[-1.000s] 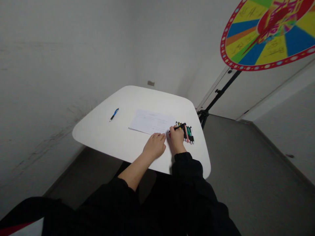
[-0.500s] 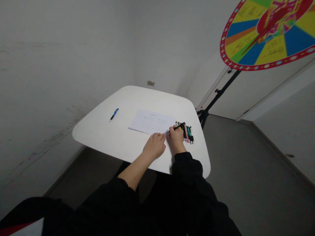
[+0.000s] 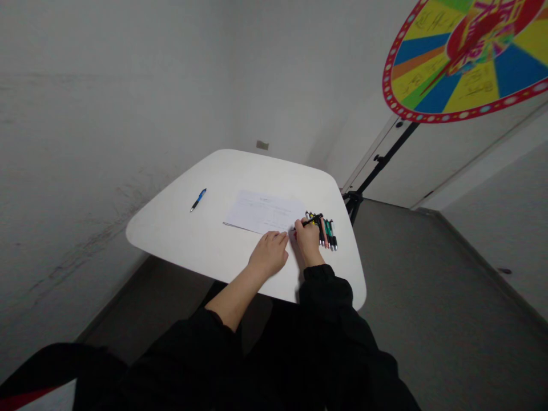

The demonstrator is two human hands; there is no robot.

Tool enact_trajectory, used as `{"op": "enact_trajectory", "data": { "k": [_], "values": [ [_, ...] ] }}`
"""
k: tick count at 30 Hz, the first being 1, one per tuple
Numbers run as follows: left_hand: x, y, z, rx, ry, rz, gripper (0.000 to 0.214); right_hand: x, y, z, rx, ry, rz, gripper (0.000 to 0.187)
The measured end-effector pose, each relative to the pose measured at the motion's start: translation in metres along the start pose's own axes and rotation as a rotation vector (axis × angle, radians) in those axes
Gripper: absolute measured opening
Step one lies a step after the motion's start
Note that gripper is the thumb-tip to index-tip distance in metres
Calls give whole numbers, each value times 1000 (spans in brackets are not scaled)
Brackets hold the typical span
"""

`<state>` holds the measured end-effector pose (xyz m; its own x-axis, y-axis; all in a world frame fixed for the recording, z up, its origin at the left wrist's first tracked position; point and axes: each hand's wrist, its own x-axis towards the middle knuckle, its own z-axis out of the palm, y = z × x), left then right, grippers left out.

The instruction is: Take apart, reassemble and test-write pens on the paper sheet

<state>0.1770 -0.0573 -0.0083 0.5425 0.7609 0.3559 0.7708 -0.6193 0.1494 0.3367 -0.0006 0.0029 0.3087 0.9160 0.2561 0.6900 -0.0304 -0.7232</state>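
A dark pen (image 3: pixel 309 220) is gripped in my right hand (image 3: pixel 307 240), its tip down at the lower right corner of the paper sheets (image 3: pixel 265 210). My left hand (image 3: pixel 269 252) lies flat across the near edge of the paper, fingers stretched out and close to the right hand. Several pens (image 3: pixel 329 235), with black, green and pinkish bodies, lie side by side just right of my right hand, which partly hides them. Faint printed or written lines show on the top sheet, too small to read.
A blue pen (image 3: pixel 198 200) lies by itself on the left of the white table (image 3: pixel 171 228). Behind the table on the right stands a colourful prize wheel (image 3: pixel 466 63) on a black stand (image 3: pixel 385 160). Walls rise at the left and back.
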Motion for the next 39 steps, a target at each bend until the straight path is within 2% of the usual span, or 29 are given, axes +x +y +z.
{"op": "enact_trajectory", "data": {
  "k": [6,25,39],
  "values": [
    [0,0,1,1,0,-6,50,-1,-2,-2,-48,98,7,26],
    [1,1,-1,15,4,0,47,-1,-4,-4,-116,32,0,31],
    [1,1,-3,22,-9,8,47,0,-3,-1,-89,64,3,29]
  ]
}}
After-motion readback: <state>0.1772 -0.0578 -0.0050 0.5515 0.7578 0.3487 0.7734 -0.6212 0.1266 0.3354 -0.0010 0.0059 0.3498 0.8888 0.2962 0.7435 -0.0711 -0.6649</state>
